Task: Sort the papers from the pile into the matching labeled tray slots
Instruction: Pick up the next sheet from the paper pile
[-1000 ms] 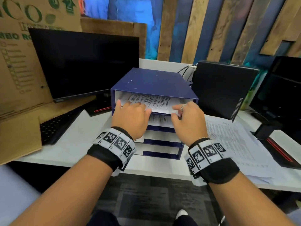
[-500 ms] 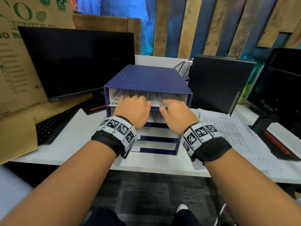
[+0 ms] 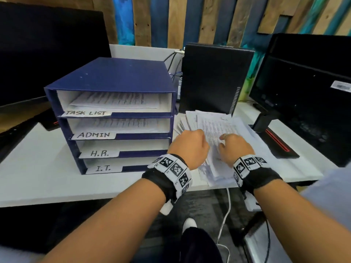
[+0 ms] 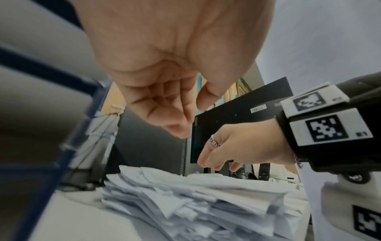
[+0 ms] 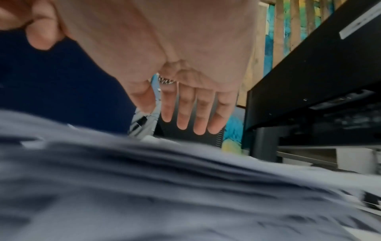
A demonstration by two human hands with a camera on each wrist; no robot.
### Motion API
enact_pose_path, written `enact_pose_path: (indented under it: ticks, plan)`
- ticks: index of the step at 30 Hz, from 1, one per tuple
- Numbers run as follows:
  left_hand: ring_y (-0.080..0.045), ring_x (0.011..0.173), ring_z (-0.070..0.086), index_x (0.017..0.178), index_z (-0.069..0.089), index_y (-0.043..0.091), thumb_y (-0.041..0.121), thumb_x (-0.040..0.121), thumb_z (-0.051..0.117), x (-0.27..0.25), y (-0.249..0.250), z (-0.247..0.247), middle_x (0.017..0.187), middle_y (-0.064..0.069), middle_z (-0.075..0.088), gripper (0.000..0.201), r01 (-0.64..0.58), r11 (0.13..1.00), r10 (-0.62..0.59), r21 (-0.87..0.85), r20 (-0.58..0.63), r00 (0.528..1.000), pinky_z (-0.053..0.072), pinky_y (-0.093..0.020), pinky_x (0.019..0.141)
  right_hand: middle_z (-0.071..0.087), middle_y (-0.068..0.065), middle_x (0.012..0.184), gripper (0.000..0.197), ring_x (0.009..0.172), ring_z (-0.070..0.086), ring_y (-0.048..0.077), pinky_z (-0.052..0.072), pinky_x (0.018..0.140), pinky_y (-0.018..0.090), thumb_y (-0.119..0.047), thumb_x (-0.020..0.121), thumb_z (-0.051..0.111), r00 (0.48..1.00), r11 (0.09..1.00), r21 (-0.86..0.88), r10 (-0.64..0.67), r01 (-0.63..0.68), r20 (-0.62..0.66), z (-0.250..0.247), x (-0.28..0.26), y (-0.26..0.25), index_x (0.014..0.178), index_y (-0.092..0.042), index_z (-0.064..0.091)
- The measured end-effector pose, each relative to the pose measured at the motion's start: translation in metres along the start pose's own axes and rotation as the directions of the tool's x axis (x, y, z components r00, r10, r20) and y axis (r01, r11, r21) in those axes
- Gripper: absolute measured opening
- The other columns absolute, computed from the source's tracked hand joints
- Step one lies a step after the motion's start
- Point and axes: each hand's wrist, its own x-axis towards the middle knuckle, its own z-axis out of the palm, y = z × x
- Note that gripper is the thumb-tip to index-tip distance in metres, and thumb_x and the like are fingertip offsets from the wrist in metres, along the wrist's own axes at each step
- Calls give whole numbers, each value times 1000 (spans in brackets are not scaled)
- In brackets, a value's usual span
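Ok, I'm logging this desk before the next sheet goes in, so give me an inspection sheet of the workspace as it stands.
Surface: white desk, bare in front of the tray.
Job's things: blue tray unit with slots labeled TASK LIST, ADMIN, H.R., I.T.; printed sheets show in the top two. Loose paper pile lies to its right.
Clutter: black computer case behind the pile.
Hands: left hand and right hand both over the pile, fingers relaxed, holding nothing.
Cables: bundle behind the tray; white cable hanging below the desk edge.
Surroundings: dark monitors either side, painted wooden slat wall.
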Motion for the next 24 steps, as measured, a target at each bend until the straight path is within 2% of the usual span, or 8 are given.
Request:
enact_pose_path:
  ticks: [4, 8, 10, 12, 14, 19, 22, 24]
  plan:
    - [-31, 99, 63, 117, 59, 5, 21, 95, 44, 25, 1, 39, 107, -12, 67, 31, 101, 989, -78, -106, 203, 976, 53, -36, 84, 67, 4, 122, 31, 107, 63, 29, 50, 93, 39, -36, 99, 46, 991, 998, -68, 23, -14, 131, 8, 2, 33, 118, -21, 66]
    - [-32, 107, 60, 122, 54, 2, 19, 98, 44, 48, 1, 60, 118, -15, 62, 31, 177, 981, -147, -81, 290, 946, 51, -35, 85, 66, 5, 124, 32, 110, 63, 30, 52, 94, 40, -36, 98, 53, 999, 998, -59, 19, -18, 31, 6, 9, 55, 125, -24, 67]
    - [-31, 106, 60, 121, 52, 0, 17, 99, 43, 59, -1, 66, 117, -15, 61, 29, 228, 972, -198, -64, 311, 930, 52, -36, 87, 64, 7, 128, 34, 115, 61, 29, 50, 97, 38, -34, 99, 54, 997, 1000, -20, 14, -13, 74, 5, 14, 64, 129, -22, 64]
    - [-27, 99, 61, 111, 55, 0, 15, 99, 43, 70, -3, 70, 108, -11, 60, 22, 279, 959, -255, -39, 304, 918, 51, -33, 78, 67, 7, 125, 33, 113, 62, 27, 48, 93, 32, -34, 99, 54, 989, 1000, -11, 21, -19, 146, 6, 19, 72, 127, -19, 65]
    - [-19, 84, 56, 88, 54, 4, 12, 99, 43, 81, -4, 72, 88, -5, 54, 17, 329, 944, -308, -23, 292, 905, 43, -26, 63, 69, 4, 121, 32, 110, 64, 25, 48, 89, 30, -36, 99, 53, 984, 1000, -20, 24, -21, 174, 5, 21, 77, 126, -23, 65]
    - [-17, 62, 50, 81, 52, 5, 14, 98, 52, 101, -5, 74, 73, -5, 51, 19, 515, 842, -452, -162, 311, 836, 44, -28, 58, 71, -2, 120, 29, 104, 67, 22, 53, 89, 30, -35, 98, 55, 984, 1000, 9, -11, 9, 179, 6, 19, 82, 124, -32, 65]
    - [-21, 73, 60, 94, 58, 5, 21, 95, 59, 100, -4, 82, 85, -6, 62, 16, 482, 858, -437, -177, 240, 867, 50, -29, 63, 71, -3, 119, 27, 103, 67, 20, 53, 90, 29, -33, 96, 58, 980, 999, 50, -16, 6, 200, 3, 16, 83, 121, -32, 67]
    - [-19, 77, 56, 84, 51, 9, 20, 95, 58, 100, -1, 81, 84, -2, 56, 17, 484, 866, -459, -125, 184, 869, 45, -27, 64, 72, -6, 114, 22, 94, 64, 15, 50, 84, 25, -33, 93, 62, 979, 996, 87, -21, 4, 202, -2, 13, 83, 113, -32, 70]
